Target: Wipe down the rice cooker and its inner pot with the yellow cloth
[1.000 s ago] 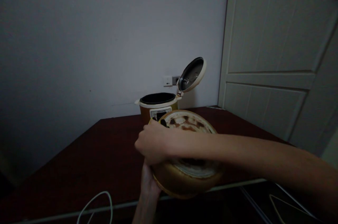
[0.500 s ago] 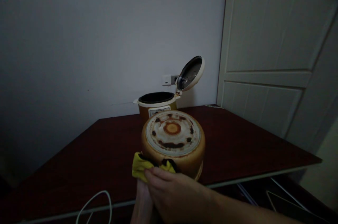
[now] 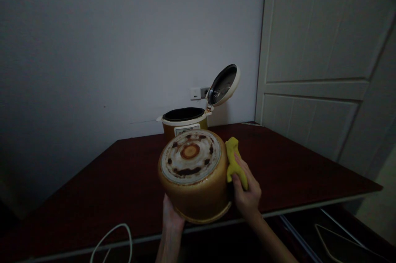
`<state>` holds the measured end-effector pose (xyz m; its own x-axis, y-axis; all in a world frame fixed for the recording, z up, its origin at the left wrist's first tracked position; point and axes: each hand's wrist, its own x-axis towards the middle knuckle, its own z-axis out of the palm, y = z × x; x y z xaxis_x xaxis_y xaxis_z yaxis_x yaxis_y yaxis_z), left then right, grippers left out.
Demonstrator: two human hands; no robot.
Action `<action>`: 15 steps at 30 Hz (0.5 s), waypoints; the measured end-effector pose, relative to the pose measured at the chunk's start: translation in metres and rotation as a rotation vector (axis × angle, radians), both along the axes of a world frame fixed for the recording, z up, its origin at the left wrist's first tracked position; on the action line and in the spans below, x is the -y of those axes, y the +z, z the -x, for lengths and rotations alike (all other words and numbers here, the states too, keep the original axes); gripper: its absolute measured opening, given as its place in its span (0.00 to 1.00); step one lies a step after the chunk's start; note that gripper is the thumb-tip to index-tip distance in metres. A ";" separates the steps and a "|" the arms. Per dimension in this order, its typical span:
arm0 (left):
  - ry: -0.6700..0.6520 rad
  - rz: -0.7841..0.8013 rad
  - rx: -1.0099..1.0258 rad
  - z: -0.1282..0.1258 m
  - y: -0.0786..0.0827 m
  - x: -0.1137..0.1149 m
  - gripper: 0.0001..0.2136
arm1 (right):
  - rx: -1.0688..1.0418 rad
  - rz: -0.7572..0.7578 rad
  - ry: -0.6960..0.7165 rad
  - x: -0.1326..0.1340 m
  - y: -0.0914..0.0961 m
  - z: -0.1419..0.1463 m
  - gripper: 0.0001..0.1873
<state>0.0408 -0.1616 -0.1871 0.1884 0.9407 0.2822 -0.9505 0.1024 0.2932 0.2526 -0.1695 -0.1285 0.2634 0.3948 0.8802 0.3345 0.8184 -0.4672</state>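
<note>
A golden inner pot [image 3: 194, 176] is held upside down above the table's near edge, its stained, scorched bottom facing up. My left hand [image 3: 172, 216] grips it from below at the rim, fingers mostly hidden under the pot. My right hand [image 3: 246, 190] presses a yellow cloth [image 3: 234, 163] against the pot's right side, fingers closed on the cloth. Behind stands an orange rice cooker [image 3: 185, 122] with its lid [image 3: 223, 85] swung open.
The dark red table [image 3: 102, 184] runs back to a white wall with a socket [image 3: 199, 93]. A white cable loop [image 3: 111, 240] lies at the near left edge. A white panelled door [image 3: 324, 69] stands on the right.
My right hand with the cloth has gone from the pot's far left rim, round its near side, to its right side. The pot has tilted a little to the left.
</note>
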 end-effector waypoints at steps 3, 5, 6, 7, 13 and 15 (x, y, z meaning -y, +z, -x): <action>0.067 0.080 -0.079 0.004 0.005 0.002 0.22 | -0.226 0.360 0.213 -0.023 0.025 -0.001 0.19; 0.107 0.124 -0.101 0.006 0.010 0.004 0.22 | -0.304 0.494 0.399 -0.045 0.043 -0.005 0.20; 0.114 0.132 -0.104 0.005 0.012 0.005 0.22 | -0.321 0.552 0.501 -0.056 0.050 -0.007 0.20; 0.111 0.133 -0.107 0.005 0.014 0.005 0.22 | -0.324 0.607 0.600 -0.067 0.056 -0.009 0.20; 0.041 0.120 -0.098 0.000 0.011 0.001 0.20 | -0.230 0.874 0.943 -0.113 0.076 -0.007 0.21; 0.007 0.068 -0.068 0.001 0.007 -0.003 0.20 | -0.222 0.859 0.904 -0.118 0.088 -0.006 0.23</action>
